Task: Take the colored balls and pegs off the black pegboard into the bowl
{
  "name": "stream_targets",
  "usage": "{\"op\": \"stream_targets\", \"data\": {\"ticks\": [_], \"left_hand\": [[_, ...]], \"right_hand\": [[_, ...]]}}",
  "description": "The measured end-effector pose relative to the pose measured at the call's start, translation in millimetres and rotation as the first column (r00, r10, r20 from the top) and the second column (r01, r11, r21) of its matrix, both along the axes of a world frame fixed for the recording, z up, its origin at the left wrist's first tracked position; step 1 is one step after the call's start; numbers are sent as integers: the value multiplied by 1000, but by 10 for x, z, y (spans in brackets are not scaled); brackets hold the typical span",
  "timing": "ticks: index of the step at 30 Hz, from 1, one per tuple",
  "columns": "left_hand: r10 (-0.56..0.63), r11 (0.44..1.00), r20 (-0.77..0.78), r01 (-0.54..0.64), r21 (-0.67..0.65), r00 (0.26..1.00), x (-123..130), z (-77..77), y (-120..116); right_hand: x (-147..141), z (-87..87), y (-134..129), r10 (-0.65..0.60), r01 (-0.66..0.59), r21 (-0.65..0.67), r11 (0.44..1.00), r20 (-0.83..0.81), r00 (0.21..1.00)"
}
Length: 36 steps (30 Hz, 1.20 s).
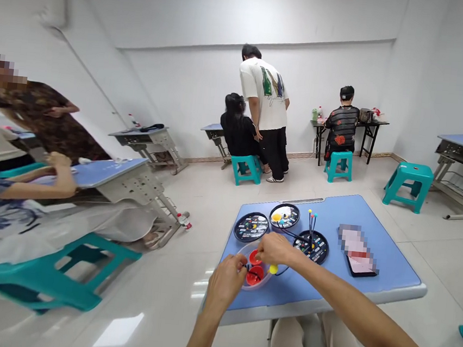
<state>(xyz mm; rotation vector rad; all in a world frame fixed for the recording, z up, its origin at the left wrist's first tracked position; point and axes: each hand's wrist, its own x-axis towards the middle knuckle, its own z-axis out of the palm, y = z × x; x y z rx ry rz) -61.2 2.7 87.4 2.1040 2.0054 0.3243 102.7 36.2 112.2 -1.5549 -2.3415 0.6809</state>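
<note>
My left hand is closed in a pinch at the left rim of a clear plastic bowl. A thin black piece shows at its fingertips. Above the bowl, my right hand is also pinched; what its fingers hold is hidden. Two red cups sit in the bowl, the nearer red cup under my hands. A yellow ball with a curved black stem lies below my right wrist. Beyond are a round black disc, a round tin and another black disc with ball-tipped stems standing on it.
On the blue desk a phone lies to the right. A person sits at a desk on the left, near a green stool. Other people are by the back wall. Another green stool stands at right.
</note>
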Motion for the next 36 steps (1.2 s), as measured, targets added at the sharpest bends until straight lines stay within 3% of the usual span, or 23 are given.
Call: {"op": "stream_targets", "data": {"ticks": [3,6,10,14,17,21,27,32,36], "left_hand": [[10,996,105,-20,90,994,-2,-1,-32],[14,965,299,-92,247,954,78,-48,-172],[-54,949,606,-148,278,794,312,-211,-469],[-69,964,744,-147,221,665,573,-415,-660],[-64,953,755,-183,240,653,729,-537,-682],[-153,905,710,-191,381,688,839,-637,-641],[-295,830,658,-155,536,693,829,-705,-538],[-324,835,626,-97,542,709,812,-778,-508],[-302,847,611,-89,524,732,822,-784,-520]], "right_hand": [[90,56,9,14,-11,40,999,-70,997],[215,120,-1,76,-60,71,996,-247,966],[424,174,-115,58,-18,94,995,-447,893],[623,95,-305,2,28,56,998,-476,880],[697,-14,-443,-36,69,53,996,-473,880],[650,-95,-598,-4,43,88,995,-403,915],[454,-93,-707,98,-82,254,964,-50,994],[427,117,-657,147,-61,366,929,-212,966],[373,311,-529,156,-50,329,943,-305,939]]}}
